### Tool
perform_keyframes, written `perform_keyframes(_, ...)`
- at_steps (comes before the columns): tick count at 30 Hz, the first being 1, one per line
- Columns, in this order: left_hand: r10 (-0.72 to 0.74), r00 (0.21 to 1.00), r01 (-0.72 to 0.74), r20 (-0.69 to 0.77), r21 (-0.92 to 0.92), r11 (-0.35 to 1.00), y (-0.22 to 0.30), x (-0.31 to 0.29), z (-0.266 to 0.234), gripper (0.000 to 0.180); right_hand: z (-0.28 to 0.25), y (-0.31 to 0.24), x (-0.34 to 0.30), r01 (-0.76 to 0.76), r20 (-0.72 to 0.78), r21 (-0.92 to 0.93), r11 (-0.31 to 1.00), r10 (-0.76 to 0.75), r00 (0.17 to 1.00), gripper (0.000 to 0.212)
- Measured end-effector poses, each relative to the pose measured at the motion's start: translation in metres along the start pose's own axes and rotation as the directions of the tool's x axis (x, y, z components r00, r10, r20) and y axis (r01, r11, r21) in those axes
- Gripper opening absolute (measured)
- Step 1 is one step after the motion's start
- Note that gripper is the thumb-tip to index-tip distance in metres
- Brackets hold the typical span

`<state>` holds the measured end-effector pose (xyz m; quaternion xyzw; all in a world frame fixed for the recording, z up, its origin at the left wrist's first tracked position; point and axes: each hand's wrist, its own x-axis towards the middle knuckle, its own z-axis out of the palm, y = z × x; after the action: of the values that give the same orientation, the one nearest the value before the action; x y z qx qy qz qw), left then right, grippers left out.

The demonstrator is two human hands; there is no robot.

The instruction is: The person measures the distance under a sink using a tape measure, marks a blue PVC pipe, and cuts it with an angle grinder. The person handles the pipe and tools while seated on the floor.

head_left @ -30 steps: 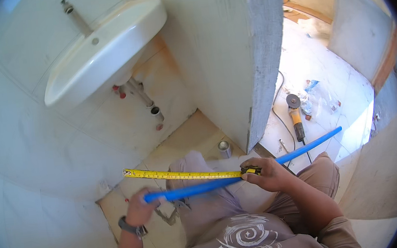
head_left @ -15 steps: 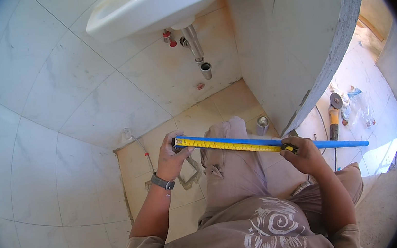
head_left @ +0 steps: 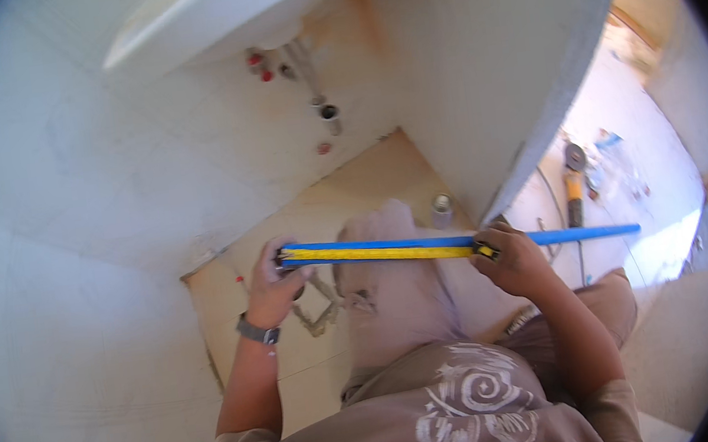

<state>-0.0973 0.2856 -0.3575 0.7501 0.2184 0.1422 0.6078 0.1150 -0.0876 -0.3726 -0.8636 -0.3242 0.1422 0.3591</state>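
A long blue pipe (head_left: pixel 578 235) lies across in front of me, above my thighs, its right end jutting past my right hand. Along it runs the yellow blade of a tape measure (head_left: pixel 384 252), drawn out between my hands. My left hand (head_left: pixel 271 281), with a grey watch on the wrist, is closed round the pipe's left end and the blade's tip. My right hand (head_left: pixel 511 257) grips the tape measure's dark case against the pipe; most of the case is hidden by the fingers. The picture is somewhat blurred.
Above hangs a white washbasin (head_left: pixel 235 16) with a metal drain pipe (head_left: pixel 329 117) and a red-handled valve (head_left: pixel 258 64). A can (head_left: pixel 441 210) stands by the partition wall (head_left: pixel 502 64). Beyond it lie an angle grinder (head_left: pixel 574 183) and a plastic bag (head_left: pixel 620 169).
The view has shifted, so the basin and floor sit further left and up. Both hands still hold the pipe and the tape, which stay together.
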Motion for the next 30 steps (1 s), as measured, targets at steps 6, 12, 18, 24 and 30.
perform_keyframes(6, 0.577, 0.805, -0.491, 0.137, 0.699, 0.519, 0.054, -0.024, 0.046, 0.078, 0.008, 0.023, 0.001, 0.002, 0.01, -0.007, 1.0, -0.002, 1.0, 0.033)
perform_keyframes(12, 0.429, 0.701, -0.71, 0.57, 0.61, 0.351, 0.053, -0.008, 0.169, 0.081, 0.02, 0.029, 0.005, 0.036, -0.047, -0.015, 0.999, -0.036, 0.998, 0.035)
perform_keyframes(18, 0.258, 0.739, -0.671, 0.622, 0.715, 0.196, 0.015, 0.027, 0.252, 0.059, 0.011, 0.029, 0.014, -0.086, 0.025, -0.03, 0.996, 0.087, 0.996, 0.038)
perform_keyframes(24, 0.329, 0.765, -0.644, 0.554, 0.663, 0.382, -0.009, 0.048, 0.263, 0.057, 0.005, 0.028, 0.03, -0.078, 0.0, -0.02, 0.997, 0.078, 0.997, 0.033)
perform_keyframes(30, 0.308, 0.787, -0.615, 0.535, 0.718, 0.325, -0.012, 0.047, 0.273, 0.034, 0.007, 0.032, 0.037, -0.154, -0.072, -0.035, 0.987, 0.151, 0.986, 0.041)
